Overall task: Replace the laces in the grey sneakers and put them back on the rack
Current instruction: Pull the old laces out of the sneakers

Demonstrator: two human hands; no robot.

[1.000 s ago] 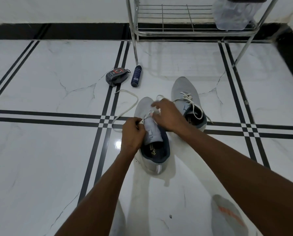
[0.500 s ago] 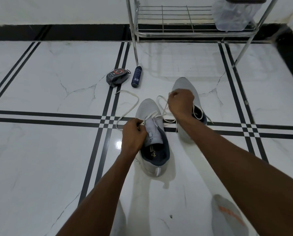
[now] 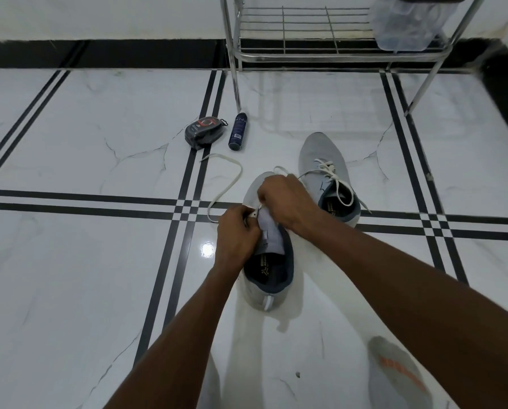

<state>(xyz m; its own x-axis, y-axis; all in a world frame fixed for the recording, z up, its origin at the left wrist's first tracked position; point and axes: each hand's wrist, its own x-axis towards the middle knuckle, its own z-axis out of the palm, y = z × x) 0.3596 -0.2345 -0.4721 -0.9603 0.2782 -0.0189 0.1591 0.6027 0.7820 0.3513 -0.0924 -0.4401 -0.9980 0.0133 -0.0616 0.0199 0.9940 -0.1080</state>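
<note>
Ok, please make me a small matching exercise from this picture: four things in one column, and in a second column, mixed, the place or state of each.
Things:
1. near sneaker
2. far sneaker
3. dark spray can
4. clear plastic bag

Places or states:
A. lying on the floor by the rack's leg
B. on the rack's wire shelf
C. laced, standing alone on the floor
D. under both hands, which work at its eyelets

Pairs: 1-D, 2-C, 3-A, 4-B
</note>
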